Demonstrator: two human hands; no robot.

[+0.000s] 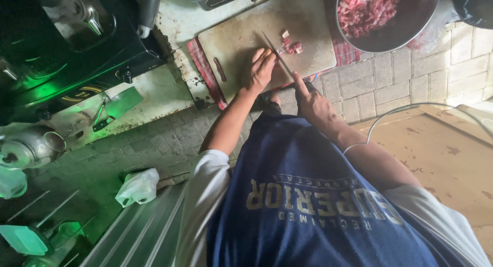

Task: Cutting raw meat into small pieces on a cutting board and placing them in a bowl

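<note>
My right hand is closed round the handle of one knife, forefinger stretched along its back, the blade lying across the one cutting board. My left hand rests flat and open on the board, fingers beside the blade. A few red meat pieces lie just past the knife. One metal bowl of chopped meat sits at the board's corner, on a checked cloth over the worktop
</note>
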